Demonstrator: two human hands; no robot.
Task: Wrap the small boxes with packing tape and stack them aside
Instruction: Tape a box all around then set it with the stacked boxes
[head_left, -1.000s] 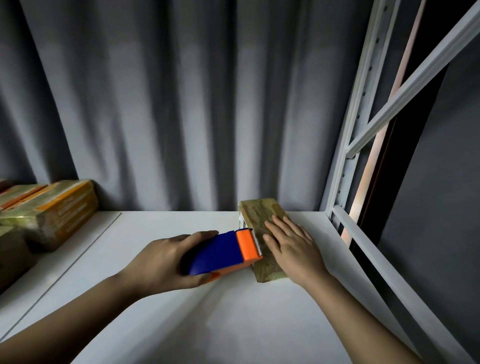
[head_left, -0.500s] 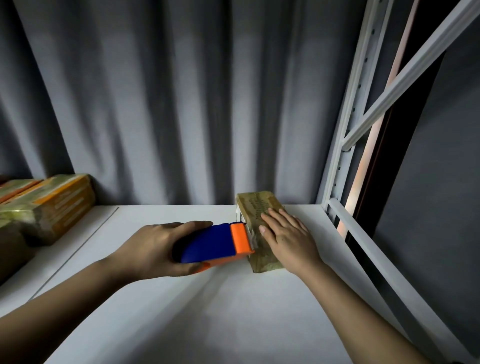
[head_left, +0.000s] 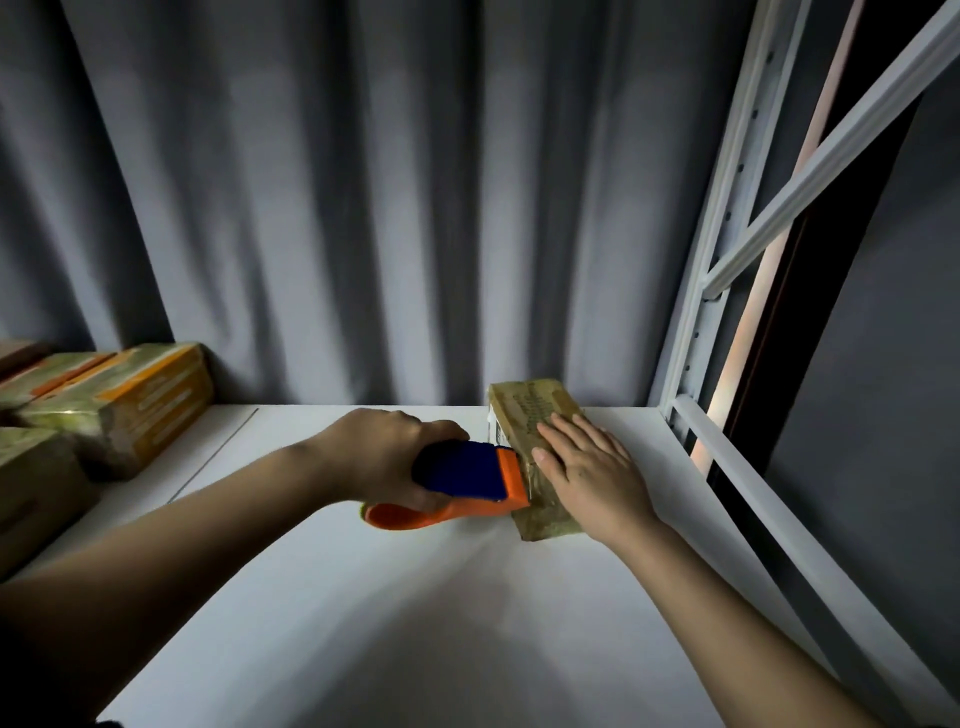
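Small box (head_left: 524, 415) lies flat on the white surface (head_left: 415, 597), centre-right of frame, long axis running away from the viewer, far end near the grey curtain (head_left: 363, 208); its top w/ fine print looks glossy, as if taped. Right hand (head_left: 589, 467) lies palm-down on the box's top, fingers straight & spread, pressing, not curled round it. Tape dispenser (head_left: 467, 475), blue body w/ orange front & orange lower part, sits just left of the box, its orange end touching the box's left side. Left hand (head_left: 384, 457) grips the dispenser from the left, fingers & thumb curled round the blue part. Both forearms come in from the lower corners of the frame. Far left of frame: stack of boxes (head_left: 119, 400), greenish w/ orange stripes, well apart from the small box. Right of frame: white metal rack frame (head_left: 706, 322) w/ a diagonal brace, dark gap behind it.
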